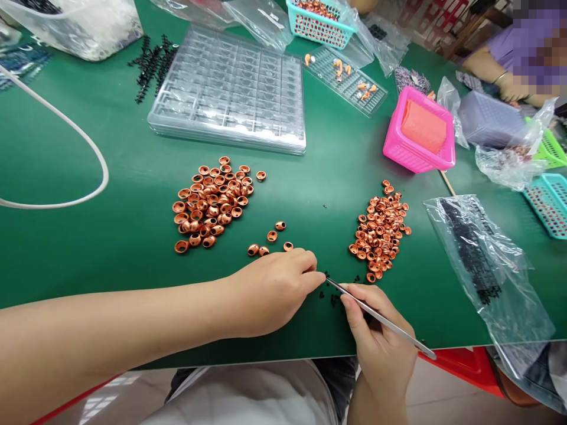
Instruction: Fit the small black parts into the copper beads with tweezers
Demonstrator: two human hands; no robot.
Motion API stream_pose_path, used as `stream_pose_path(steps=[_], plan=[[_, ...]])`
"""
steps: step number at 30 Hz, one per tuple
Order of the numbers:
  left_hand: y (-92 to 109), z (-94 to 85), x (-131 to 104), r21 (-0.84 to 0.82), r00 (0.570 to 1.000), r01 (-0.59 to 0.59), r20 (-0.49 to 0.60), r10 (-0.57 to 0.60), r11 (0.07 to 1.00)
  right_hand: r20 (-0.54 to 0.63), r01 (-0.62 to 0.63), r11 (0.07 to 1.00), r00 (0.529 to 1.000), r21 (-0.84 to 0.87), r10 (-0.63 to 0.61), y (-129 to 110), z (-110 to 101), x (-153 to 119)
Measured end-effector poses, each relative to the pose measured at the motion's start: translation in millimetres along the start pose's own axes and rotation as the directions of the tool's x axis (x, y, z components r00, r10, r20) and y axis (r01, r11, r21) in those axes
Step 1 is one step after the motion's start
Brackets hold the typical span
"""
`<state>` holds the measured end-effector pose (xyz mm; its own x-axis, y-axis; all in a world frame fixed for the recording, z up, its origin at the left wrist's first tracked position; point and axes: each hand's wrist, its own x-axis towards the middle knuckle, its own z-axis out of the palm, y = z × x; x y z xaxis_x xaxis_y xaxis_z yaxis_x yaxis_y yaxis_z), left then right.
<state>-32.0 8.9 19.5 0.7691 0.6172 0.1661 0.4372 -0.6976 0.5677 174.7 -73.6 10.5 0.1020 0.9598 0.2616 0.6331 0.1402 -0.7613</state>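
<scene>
My right hand is closed round metal tweezers, whose tip reaches the fingertips of my left hand. The left fingers are pinched together, and whatever is between them is hidden. Several tiny black pieces lie on the table beneath the tweezers. Just beyond my left hand are a few loose copper-coloured hollow beads. A larger heap of such copper-coloured pieces spreads to the left. On the right sits another heap of smaller copper-coloured pieces.
Stacked clear compartment trays stand behind the left heap, beside black strips. A pink basket and a plastic bag of black parts are at right. A turquoise basket stands at the back. A co-worker's hand is far right.
</scene>
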Motion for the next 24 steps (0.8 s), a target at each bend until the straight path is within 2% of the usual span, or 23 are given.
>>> stream_pose_path(steps=[11,24], plan=[[1.9,-0.1,-0.1,0.116,0.997,-0.031,0.072,0.023,0.993,0.025,0.065,0.998,0.998,-0.026,-0.064,2.0,-0.4,2.1],[1.6,1.0,-0.4,0.102,0.997,-0.039,0.074,0.031,0.994,0.068,0.12,0.993,0.99,0.019,-0.121,2.6,-1.4,2.0]])
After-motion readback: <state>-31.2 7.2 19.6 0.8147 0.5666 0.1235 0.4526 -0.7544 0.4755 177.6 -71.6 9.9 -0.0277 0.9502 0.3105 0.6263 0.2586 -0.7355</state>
